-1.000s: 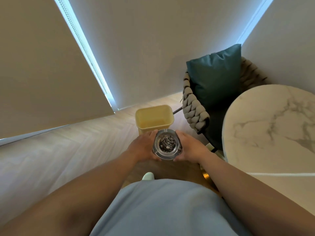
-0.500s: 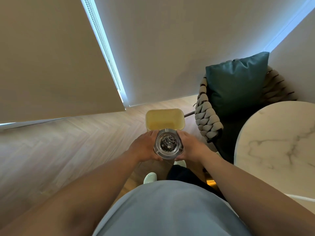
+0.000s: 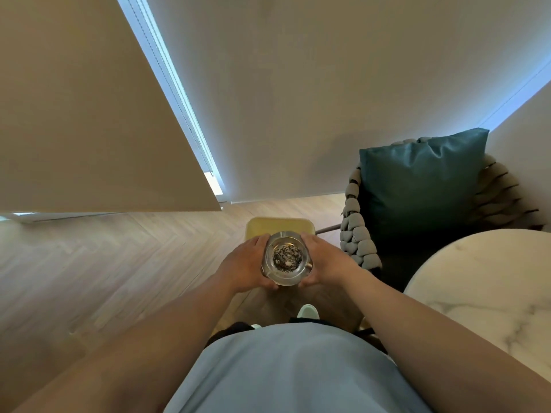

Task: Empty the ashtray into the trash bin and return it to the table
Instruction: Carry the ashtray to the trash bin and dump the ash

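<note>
While the ashtray [image 3: 285, 259] is clasped level between both hands [image 3: 249, 265] [image 3: 323, 260] above the near edge of the bin [image 3: 278, 226], it should be carried fully over the opening, lowered, then tipped slowly away so ash is not scattered.

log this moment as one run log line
phase: carry to bin | ashtray: upright, ash inside | left hand, right hand: holding its sides | trash bin: just ahead, not emptied

The floor [image 3: 104, 263] from 8 to 10 o'clock is open. The chair [image 3: 357, 242] at 2 o'clock and the bench [image 3: 492, 278] at 3 o'clock block the right side.
</note>
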A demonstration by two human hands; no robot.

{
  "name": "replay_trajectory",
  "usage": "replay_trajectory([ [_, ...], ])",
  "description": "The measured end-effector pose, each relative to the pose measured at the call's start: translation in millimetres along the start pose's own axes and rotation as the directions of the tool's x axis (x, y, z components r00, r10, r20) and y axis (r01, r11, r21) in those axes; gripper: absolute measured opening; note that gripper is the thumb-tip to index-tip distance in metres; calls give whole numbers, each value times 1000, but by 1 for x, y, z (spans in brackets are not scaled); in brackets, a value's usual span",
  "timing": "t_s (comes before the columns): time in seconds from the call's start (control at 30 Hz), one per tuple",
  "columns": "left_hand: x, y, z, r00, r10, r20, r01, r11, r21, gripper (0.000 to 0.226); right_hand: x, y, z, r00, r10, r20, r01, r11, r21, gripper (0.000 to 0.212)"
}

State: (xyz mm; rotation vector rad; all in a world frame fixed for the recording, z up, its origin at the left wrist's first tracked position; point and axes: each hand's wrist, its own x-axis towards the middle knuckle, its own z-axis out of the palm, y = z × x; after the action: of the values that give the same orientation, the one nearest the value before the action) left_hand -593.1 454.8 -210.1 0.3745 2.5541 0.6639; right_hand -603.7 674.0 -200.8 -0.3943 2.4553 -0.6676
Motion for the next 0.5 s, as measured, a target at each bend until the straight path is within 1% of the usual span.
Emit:
replay_trajectory([
  [0.13, 10, 8, 4, 1000, -26, -10, 26, 1000, -3, 117, 5, 14, -9, 999, -24, 25, 24, 1000, -1, 103],
  [0.3, 24, 4, 2, 1000, -31, -1, 31, 999, -5, 117, 15, 20, -14, 999, -19, 38, 19, 1000, 15, 103],
  [0.5, 55, -13, -6, 1000, -11, 29, 12, 999, -31, 115, 42, 25, -15, 998, 42, 46, -46, 994, 95, 106],
])
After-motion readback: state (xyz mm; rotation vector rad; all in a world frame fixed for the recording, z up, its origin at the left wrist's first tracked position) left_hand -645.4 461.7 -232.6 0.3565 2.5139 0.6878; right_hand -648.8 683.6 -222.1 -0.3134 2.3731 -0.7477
